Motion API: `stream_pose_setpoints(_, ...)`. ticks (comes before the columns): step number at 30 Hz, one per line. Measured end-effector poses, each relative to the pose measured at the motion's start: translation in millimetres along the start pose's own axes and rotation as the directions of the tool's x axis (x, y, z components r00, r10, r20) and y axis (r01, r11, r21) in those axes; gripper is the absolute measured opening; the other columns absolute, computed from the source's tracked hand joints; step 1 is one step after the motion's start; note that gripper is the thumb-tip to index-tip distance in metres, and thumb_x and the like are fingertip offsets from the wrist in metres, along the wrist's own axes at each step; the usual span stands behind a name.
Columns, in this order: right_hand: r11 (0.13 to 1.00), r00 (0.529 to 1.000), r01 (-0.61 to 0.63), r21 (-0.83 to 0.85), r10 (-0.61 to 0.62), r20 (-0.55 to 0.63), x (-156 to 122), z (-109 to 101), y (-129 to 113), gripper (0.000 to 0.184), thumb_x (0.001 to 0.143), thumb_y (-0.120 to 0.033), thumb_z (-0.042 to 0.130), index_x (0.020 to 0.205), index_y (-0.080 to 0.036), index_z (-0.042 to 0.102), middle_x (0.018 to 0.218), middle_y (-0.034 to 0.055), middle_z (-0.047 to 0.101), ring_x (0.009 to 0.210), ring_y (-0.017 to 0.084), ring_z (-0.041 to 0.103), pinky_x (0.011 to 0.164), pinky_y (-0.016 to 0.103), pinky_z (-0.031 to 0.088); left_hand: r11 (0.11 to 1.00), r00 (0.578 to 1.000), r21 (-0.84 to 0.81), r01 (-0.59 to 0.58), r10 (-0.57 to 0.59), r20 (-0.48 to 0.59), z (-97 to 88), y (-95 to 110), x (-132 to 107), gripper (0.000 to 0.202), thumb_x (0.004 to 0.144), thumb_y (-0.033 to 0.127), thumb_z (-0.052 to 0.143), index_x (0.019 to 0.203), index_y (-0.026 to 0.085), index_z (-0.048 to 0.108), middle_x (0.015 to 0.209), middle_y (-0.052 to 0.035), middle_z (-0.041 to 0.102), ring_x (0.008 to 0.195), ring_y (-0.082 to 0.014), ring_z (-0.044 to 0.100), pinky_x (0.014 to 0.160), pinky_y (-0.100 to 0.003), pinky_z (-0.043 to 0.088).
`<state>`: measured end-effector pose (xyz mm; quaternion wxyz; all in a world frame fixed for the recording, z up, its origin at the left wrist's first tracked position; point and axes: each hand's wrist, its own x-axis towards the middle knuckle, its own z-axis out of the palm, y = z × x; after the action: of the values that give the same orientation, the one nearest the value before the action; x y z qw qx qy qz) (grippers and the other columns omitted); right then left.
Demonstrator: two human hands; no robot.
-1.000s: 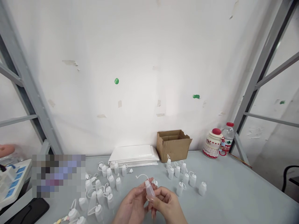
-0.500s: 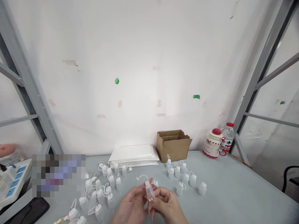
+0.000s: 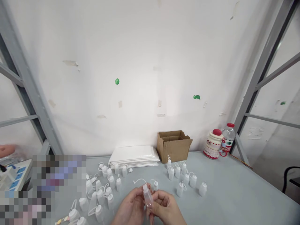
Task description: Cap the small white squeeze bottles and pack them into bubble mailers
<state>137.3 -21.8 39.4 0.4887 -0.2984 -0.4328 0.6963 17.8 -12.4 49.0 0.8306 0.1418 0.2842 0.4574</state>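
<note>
A small clear squeeze bottle [image 3: 147, 196] with a white tip and a thin curled strap stands upright between both hands at the bottom centre. My left hand [image 3: 130, 208] pinches it from the left, fingers closed near its neck. My right hand [image 3: 165, 208] grips its body from the right, fingers curled. Several similar white bottles [image 3: 103, 190] stand and lie on the grey table to the left. Another group of bottles [image 3: 185, 179] stands to the right, beyond my hands.
A stack of white sheets [image 3: 134, 156] and an open cardboard box [image 3: 173, 145] sit at the back by the wall. A red-lidded jar [image 3: 213, 144] and a water bottle [image 3: 228, 136] stand at the back right. Grey metal frame posts [image 3: 28, 90] flank both sides.
Both hands and the held bottle have shifted slightly left and down. The strap's curl now points further left. The other bottles have not moved.
</note>
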Motion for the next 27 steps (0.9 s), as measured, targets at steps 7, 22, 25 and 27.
stream_pose_setpoints(7,0.983,0.988,0.109,-0.151,-0.124,-0.094,2,-2,0,0.035,0.058,-0.045,0.073,0.062,-0.017,0.052,0.052,-0.0026,0.057,0.042,0.008,0.048,0.043,0.021,0.04,0.989,0.978,0.104,-0.104,0.083,0.189,6.5,8,-14,0.035,0.072,0.028,0.054,0.102,0.014,0.064,0.096,-0.0098,0.068,0.092,-0.0224,0.056,0.076,-0.032,0.039)
stream_pose_setpoints(22,0.601,0.784,0.36,-0.713,-0.61,-0.119,-6,-6,18,0.021,0.073,-0.04,0.06,0.068,-0.02,0.057,0.059,-0.0021,0.056,0.052,0.012,0.05,0.052,0.019,0.044,0.878,0.935,0.322,-0.355,0.329,0.134,8.6,-2,-10,0.029,0.066,0.043,0.067,0.079,0.017,0.069,0.088,-0.0084,0.068,0.099,-0.0265,0.056,0.089,-0.038,0.039)
stream_pose_setpoints(25,0.635,0.799,0.325,-0.701,-0.581,-0.157,-5,-6,23,0.025,0.072,-0.045,0.06,0.066,-0.02,0.057,0.056,-0.0024,0.054,0.051,0.012,0.048,0.051,0.02,0.043,0.86,0.935,0.366,-0.355,0.323,0.148,10.4,-1,-10,0.03,0.065,0.044,0.068,0.078,0.016,0.069,0.087,-0.0087,0.069,0.096,-0.0266,0.057,0.091,-0.04,0.039)
stream_pose_setpoints(27,0.651,0.807,0.304,-0.695,-0.564,-0.176,-5,-7,24,0.027,0.071,-0.046,0.06,0.067,-0.02,0.057,0.056,-0.0023,0.054,0.051,0.012,0.048,0.051,0.02,0.042,0.869,0.942,0.365,-0.335,0.307,0.134,12.5,0,-11,0.03,0.064,0.043,0.068,0.079,0.017,0.07,0.088,-0.0089,0.069,0.094,-0.0271,0.059,0.088,-0.041,0.041)
